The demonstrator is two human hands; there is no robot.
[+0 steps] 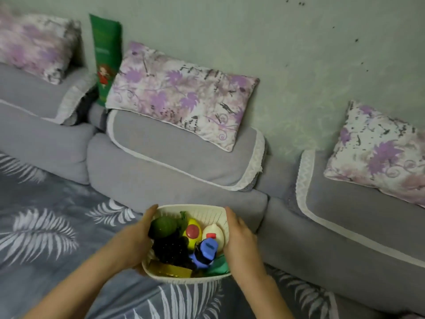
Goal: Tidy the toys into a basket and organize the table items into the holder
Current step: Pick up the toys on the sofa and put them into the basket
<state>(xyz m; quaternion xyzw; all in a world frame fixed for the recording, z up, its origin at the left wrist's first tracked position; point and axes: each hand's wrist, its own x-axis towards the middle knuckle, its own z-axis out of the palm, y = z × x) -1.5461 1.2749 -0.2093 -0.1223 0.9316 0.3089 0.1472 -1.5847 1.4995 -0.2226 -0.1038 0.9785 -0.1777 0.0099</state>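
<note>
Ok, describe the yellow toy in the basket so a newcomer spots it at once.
Below the grey cushions, the left hand and right hand hold a white basket. The yellow toy lies mid-basket, between green fruit and white toy. It alone bears a red disc.

Your shot's pretty dim, lit by soft, flat indoor light with a cool greenish-grey cast across the wall (287, 54). Shadows are weak and fuzzy: a dark pocket in the gap between the grey cushions (174, 157), some shade under the floral pillow (181, 95), and murk inside the basket (195, 207). Everything looks soft and smeary, and your left hand (135, 236) and right hand (241, 236) holding it have mushy edges. The wide lens bows the cushion line, worse toward the corners.
</note>
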